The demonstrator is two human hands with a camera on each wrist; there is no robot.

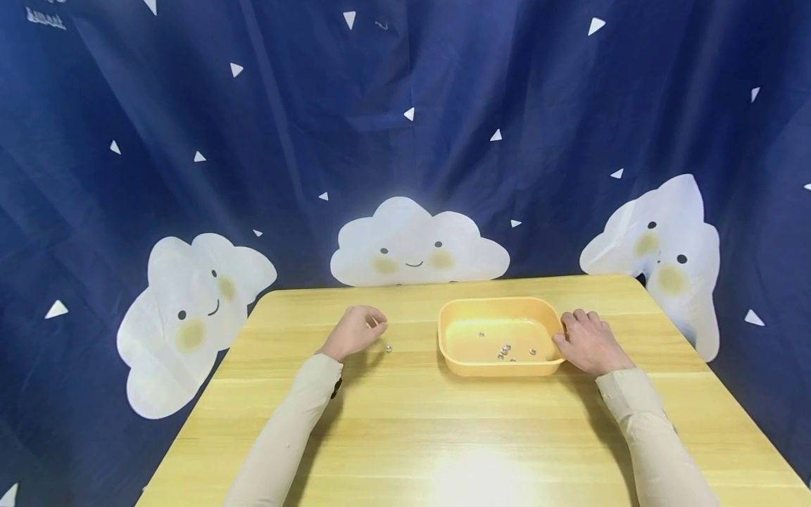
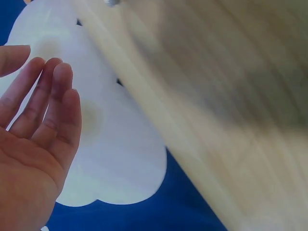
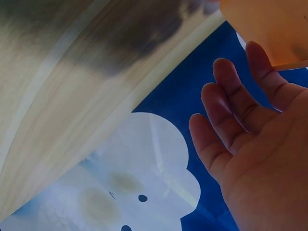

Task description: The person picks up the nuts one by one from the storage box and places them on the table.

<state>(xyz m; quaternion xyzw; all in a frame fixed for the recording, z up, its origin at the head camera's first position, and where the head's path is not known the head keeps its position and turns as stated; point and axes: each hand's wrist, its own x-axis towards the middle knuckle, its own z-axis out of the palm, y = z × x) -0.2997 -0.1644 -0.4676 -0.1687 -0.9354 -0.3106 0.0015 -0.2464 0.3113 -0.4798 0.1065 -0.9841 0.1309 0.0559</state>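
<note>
Pale sleeves [image 1: 279, 433] are reaching in from the bottom of my head view, the wooden desk [image 1: 405, 436] spreading beneath them, a dark band [image 1: 336, 389] showing at the left cuff. Beyond, a yellow tray [image 1: 500, 369] is sitting right of centre, and I am seeing several small shiny pieces [image 1: 505, 349] lying scattered inside it. One loose piece [image 1: 388, 348] is lying outside on the desk, left of the tray and just beside the left grip [image 1: 356, 331]. That grip is curving loosely, thumb and fingertips apart, holding nothing that I am making out. At the tray's right end, the right grip [image 1: 591, 343] is apparently clamping the rim, thumb over the edge, other fingers outside. I am judging this as gathering nearly finished, several pieces in and only one visibly left out, though the same layout could be meaning that unloading is just starting. Farthest off, a dark blue curtain [image 1: 405, 70] is hanging behind the desk, a smiling cloud [image 1: 415, 246] showing on it.
</note>
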